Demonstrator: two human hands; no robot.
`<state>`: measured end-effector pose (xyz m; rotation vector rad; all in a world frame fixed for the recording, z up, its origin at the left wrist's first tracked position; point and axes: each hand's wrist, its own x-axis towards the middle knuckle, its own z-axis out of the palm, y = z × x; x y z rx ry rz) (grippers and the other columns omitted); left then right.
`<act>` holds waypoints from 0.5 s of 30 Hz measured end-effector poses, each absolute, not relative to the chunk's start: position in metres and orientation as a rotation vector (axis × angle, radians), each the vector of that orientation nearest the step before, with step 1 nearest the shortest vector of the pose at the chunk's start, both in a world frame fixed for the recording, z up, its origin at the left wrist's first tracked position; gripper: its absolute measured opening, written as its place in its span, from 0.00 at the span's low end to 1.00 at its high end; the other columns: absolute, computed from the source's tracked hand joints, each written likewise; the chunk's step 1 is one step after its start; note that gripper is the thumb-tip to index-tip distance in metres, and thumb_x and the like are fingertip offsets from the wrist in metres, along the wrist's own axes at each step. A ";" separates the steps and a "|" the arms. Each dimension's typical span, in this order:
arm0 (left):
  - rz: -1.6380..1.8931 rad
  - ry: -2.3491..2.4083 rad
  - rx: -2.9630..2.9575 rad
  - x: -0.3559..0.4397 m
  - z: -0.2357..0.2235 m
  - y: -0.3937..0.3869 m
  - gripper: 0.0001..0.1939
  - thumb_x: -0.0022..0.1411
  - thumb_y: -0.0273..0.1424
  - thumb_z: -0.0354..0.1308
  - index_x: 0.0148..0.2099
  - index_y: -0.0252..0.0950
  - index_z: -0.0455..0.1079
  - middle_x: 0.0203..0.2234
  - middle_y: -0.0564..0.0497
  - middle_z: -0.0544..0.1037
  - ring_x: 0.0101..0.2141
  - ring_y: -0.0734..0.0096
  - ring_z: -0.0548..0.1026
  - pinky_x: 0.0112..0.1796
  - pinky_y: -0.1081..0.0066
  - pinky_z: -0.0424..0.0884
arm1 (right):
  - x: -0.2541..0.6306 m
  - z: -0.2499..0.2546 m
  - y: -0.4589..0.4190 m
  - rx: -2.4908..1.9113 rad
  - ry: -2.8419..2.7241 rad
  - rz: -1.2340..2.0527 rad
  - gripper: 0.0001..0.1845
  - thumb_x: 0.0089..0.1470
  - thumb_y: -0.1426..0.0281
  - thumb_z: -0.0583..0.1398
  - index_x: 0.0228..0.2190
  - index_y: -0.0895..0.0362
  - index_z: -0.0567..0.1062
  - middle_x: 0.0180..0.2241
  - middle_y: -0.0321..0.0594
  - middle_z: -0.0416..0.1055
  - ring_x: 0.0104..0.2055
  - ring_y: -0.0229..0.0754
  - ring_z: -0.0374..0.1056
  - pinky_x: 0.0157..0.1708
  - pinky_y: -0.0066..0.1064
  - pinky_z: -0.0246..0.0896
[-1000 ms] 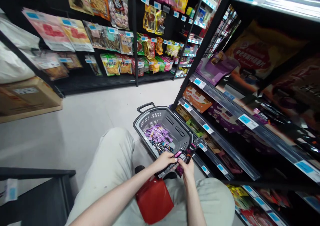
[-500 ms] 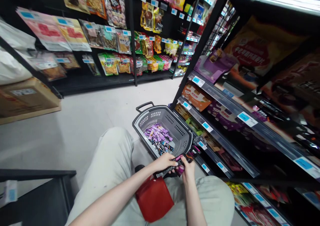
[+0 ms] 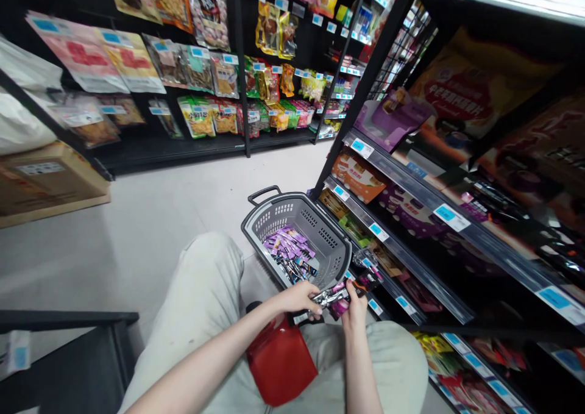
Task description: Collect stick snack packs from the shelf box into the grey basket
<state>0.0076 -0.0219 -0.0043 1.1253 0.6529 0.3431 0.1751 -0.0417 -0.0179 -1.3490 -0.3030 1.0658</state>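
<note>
Both my hands meet over the near end of a grey shopping basket (image 3: 260,210). My left hand (image 3: 304,299) is closed on one end of some shiny dark stick packets (image 3: 331,294). Around a bunch of black and purple stick packets (image 3: 364,283) my right hand (image 3: 354,307) is closed, with their far ends pointing toward the shelf. Where one bunch stops and the other starts is hard to make out. Inside the basket lies a heap of purple stick packets (image 3: 290,243) and dark ones (image 3: 297,267). A red pouch-like item (image 3: 281,365) rests between my knees, below the hands.
Close on the right, a shelf rack (image 3: 397,243) holds boxes and bags. Hanging snack bags (image 3: 201,118) fill the wall rack ahead. A cardboard box (image 3: 55,176) stands at the left, and a dark metal frame (image 3: 68,319) at lower left. Pale floor (image 3: 173,200) lies between.
My right hand has shifted right, away from my left, with the black and purple packets. More of the shiny packets now shows between the hands. The basket stays put.
</note>
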 end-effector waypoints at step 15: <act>0.817 0.887 0.675 0.004 -0.009 0.000 0.16 0.41 0.39 0.60 0.27 0.31 0.65 0.20 0.50 0.74 0.28 0.62 0.75 0.29 0.67 0.71 | 0.212 -0.018 -0.040 -1.390 -0.161 0.805 0.18 0.28 0.68 0.66 0.26 0.59 0.68 0.20 0.30 0.68 0.20 0.34 0.65 0.19 0.26 0.63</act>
